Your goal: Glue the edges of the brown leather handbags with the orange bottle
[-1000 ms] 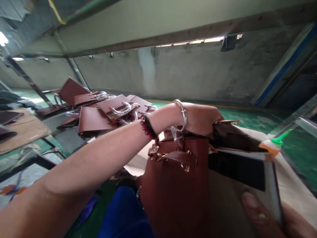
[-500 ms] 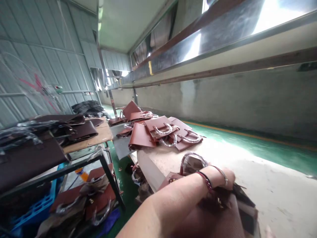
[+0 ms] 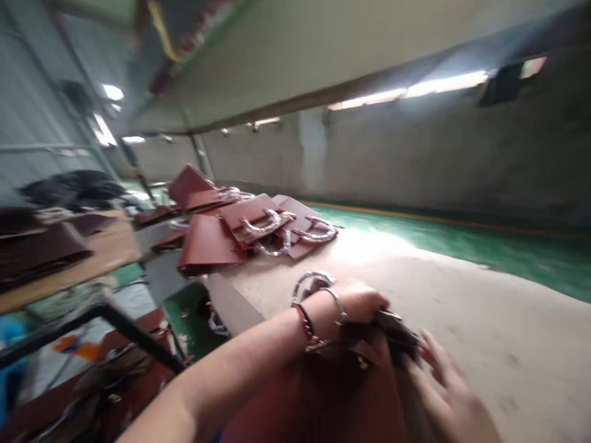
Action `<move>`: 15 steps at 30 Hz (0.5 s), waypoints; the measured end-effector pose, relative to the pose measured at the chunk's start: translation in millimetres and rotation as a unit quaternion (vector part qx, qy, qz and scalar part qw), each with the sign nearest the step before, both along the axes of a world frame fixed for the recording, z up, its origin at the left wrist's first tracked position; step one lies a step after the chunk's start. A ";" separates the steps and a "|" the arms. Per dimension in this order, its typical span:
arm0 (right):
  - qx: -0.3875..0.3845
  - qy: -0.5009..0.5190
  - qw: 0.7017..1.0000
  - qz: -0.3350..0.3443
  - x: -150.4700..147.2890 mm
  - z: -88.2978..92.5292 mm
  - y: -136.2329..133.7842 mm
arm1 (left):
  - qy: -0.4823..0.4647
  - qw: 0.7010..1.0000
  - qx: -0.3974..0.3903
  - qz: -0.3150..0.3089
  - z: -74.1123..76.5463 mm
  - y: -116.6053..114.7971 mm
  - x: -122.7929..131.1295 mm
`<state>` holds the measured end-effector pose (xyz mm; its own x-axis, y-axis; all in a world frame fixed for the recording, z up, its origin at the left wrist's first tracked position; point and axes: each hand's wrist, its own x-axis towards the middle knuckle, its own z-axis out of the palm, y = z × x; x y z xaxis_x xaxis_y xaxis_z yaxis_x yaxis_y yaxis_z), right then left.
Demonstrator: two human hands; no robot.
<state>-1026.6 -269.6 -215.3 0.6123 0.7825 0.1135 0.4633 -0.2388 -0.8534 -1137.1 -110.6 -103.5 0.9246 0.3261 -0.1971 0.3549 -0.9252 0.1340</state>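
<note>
A reddish-brown handbag (image 3: 323, 394) stands close in front of me at the bottom of the head view. My left hand (image 3: 357, 300), with bracelets at its wrist, reaches across the bag and is closed over its top edge. Behind that wrist rises a plastic-wrapped handle (image 3: 305, 284) of the bag. At the bag's right side, my right hand (image 3: 450, 384) has its thumb and fingers around the dark edge of the opening. Motion blurs this hand a little, and the left fingertips are hidden beyond the edge.
Several brown handbags (image 3: 212, 243) with wrapped handles lie heaped at the far end of the pale worktable (image 3: 462, 301). A shelf (image 3: 295, 74) hangs overhead. To the left are a dark table frame (image 3: 133, 335), more bags below it, and dark brown pieces (image 3: 44, 249) on another table.
The view has swung right and come closer to the table. My right hand has come up from the bottom edge to the bag's right side. My left hand stays on the bag's top.
</note>
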 end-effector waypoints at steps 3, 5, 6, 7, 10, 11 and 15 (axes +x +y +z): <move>0.088 -0.107 0.990 0.030 -8.9 22.2 9.8 | -0.022 1.000 -0.011 -0.011 -5.6 -1.8 -0.5; 0.070 -0.113 0.990 0.056 -10.3 26.0 18.6 | -0.027 0.999 -0.016 -0.016 -8.5 -0.1 0.3; 0.062 -0.111 0.990 0.061 -10.4 26.2 20.8 | -0.025 0.999 -0.016 -0.017 -8.9 -0.2 0.7; 0.054 -0.106 0.991 0.059 -10.6 26.1 21.6 | -0.020 1.000 -0.014 -0.016 -8.3 -1.0 1.1; 0.039 -0.088 0.994 0.048 -12.8 26.7 19.6 | 0.008 1.000 -0.001 -0.008 -1.1 -7.7 2.1; 0.034 -0.083 0.995 0.042 -13.7 27.2 19.1 | 0.018 1.000 0.006 -0.004 2.7 -10.8 2.7; 0.009 -0.067 0.998 0.018 -15.3 28.8 22.1 | 0.066 0.998 0.021 0.014 17.0 -24.2 4.9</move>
<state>-1042.0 -247.5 -186.5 0.5615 0.8013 0.2064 0.5819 -0.2051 -0.7870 -1132.2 -134.8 -86.5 0.8825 0.3613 -0.3011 0.3917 -0.9190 0.0453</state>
